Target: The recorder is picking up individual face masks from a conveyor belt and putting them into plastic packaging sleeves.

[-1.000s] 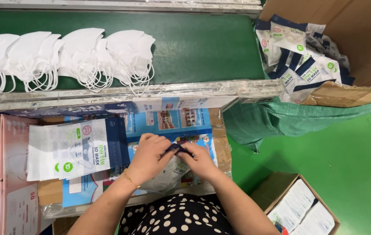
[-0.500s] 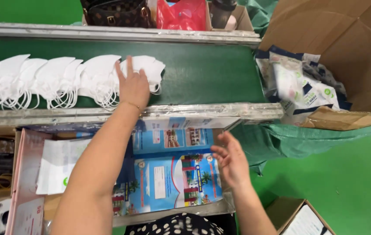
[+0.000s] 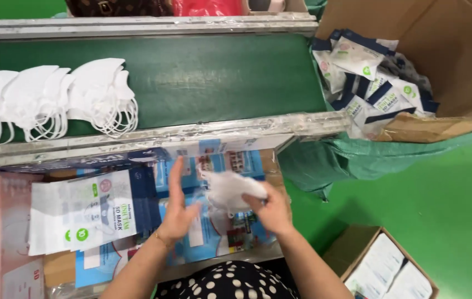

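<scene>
Head view, looking down on a packing station. The right hand [image 3: 272,213] holds a white folded face mask [image 3: 230,191] above the table [image 3: 59,268], its fingers curled up around the mask's near edge. The left hand [image 3: 178,213] stands upright just beside the mask, palm turned toward it, fingers straight and pressed together; motion blur leaves it uncertain whether they touch the mask. Beneath both hands lie flat blue printed cartons [image 3: 219,232] with small picture panels. To the left of them rests a stack of flat white pouches [image 3: 81,213] bearing round green marks and a dark blue side band, and at the far left a pale pink carton [image 3: 9,232]. Beyond the table edge runs a green conveyor belt [image 3: 219,77] between metal rails, carrying a row of overlapping white masks [image 3: 53,99] with ear loops hanging toward the viewer. At upper right an open brown cardboard box [image 3: 446,72] holds a loose heap of sealed white-and-navy pouches [image 3: 374,77] with green round marks. At lower right, on the green floor [image 3: 441,194], a smaller cardboard box [image 3: 358,257] contains flat white packets [image 3: 394,271]. A black, white-dotted garment [image 3: 230,285] shows at the bottom edge.
</scene>
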